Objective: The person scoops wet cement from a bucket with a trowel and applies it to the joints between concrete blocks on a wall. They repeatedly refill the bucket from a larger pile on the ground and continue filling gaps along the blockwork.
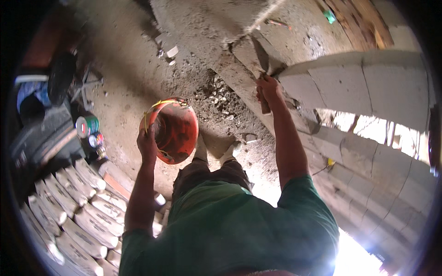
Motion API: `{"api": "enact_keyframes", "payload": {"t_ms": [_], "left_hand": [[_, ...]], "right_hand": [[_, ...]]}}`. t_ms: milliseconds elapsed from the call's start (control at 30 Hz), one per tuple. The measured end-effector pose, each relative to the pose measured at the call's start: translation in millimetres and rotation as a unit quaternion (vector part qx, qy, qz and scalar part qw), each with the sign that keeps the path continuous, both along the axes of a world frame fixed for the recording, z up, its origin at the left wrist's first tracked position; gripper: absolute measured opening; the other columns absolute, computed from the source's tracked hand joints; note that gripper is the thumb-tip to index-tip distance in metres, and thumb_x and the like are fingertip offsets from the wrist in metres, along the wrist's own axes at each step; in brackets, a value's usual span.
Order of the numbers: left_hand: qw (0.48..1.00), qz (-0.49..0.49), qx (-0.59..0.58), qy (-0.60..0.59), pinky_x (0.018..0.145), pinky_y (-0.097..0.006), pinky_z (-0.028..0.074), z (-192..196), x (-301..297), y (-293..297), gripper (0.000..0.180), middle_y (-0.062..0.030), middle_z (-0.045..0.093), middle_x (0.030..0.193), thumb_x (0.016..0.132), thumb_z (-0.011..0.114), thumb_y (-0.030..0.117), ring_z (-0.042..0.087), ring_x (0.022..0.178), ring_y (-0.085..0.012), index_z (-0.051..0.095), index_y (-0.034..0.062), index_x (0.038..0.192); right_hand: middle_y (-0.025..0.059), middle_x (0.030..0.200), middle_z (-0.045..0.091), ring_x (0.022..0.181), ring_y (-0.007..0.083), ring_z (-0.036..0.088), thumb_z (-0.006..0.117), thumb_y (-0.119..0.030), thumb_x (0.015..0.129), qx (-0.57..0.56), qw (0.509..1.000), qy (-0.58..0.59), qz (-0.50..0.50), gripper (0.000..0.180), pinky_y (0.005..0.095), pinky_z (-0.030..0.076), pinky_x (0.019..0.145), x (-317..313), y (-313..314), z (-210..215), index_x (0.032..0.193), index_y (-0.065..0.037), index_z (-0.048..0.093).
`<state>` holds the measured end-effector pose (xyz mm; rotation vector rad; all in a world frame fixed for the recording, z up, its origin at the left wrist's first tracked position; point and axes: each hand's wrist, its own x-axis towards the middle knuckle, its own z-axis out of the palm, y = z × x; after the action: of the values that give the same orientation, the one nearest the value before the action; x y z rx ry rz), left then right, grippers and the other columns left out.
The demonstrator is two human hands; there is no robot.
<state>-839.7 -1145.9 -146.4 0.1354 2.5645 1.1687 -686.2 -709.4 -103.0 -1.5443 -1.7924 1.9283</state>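
On my left, my left hand [147, 145] is closed on the rim of an orange bucket [184, 138], beside its yellow handle. The bucket tilts, with its smeared inside facing me. My right hand [270, 90] reaches forward, wrapped round the wooden handle of a trowel [265, 107]. Its grey, mortar-coloured blade points away from me at the end of the pale block wall [340, 78]. I cannot tell exactly where the blade meets the mortar-covered surface.
Broken rubble [218, 94] lies on the dusty floor ahead of my feet. Stacked filled sacks [87, 207] stand at the lower left, near a green can [87, 126]. Wooden planks [359, 23] lie at the far right. A gap in the blocks lets in bright light.
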Motion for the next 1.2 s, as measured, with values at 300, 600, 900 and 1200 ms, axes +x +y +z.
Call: {"api": "enact_keyframes", "payload": {"t_ms": [300,600,900,1200], "left_hand": [[0.996,-0.071,0.019,0.042,0.073,-0.038,0.048,-2.3,-10.6,15.1,0.048,-0.0181,0.065,0.085,0.093,0.060,0.042,0.062,0.079,-0.0265,0.064,-0.0053,0.101],[0.956,-0.274,0.082,0.067,0.072,-0.036,0.047,28.6,-4.6,83.4,0.029,-0.0135,0.062,0.086,0.092,0.062,0.023,0.059,0.077,-0.0236,0.061,-0.0032,0.103],[0.922,-0.380,0.075,0.021,0.074,-0.036,0.047,104.7,70.4,135.2,0.016,-0.0117,0.062,0.089,0.085,0.065,0.007,0.058,0.078,-0.0208,0.058,-0.0038,0.095],[0.844,-0.518,0.099,0.096,0.072,-0.034,0.045,155.0,187.7,158.6,0.018,-0.0065,0.058,0.082,0.086,0.065,0.014,0.052,0.074,-0.0167,0.056,-0.0011,0.088]], "right_hand": [[0.0214,0.095,0.067,0.091,0.0400,0.066,0.064,-0.037,0.085,0.300,0.937,-0.083,0.160,0.043,0.0488,0.052,0.076,73.5,-107.6,-1.7,0.120,-0.013,0.058],[0.0179,0.097,0.067,0.091,0.0392,0.065,0.059,-0.033,0.083,0.184,0.938,-0.188,0.226,0.036,0.0519,0.050,0.077,196.5,-206.9,45.3,0.114,-0.013,0.057],[0.0127,0.105,0.068,0.096,0.0356,0.066,0.050,-0.030,0.088,0.189,0.956,-0.168,0.149,0.034,0.0496,0.052,0.081,267.0,-252.5,82.8,0.120,-0.022,0.058],[0.0180,0.096,0.067,0.089,0.0381,0.065,0.051,-0.023,0.089,0.162,0.968,-0.190,-0.007,0.024,0.0525,0.048,0.075,383.8,-347.4,106.0,0.112,-0.015,0.053]]}}
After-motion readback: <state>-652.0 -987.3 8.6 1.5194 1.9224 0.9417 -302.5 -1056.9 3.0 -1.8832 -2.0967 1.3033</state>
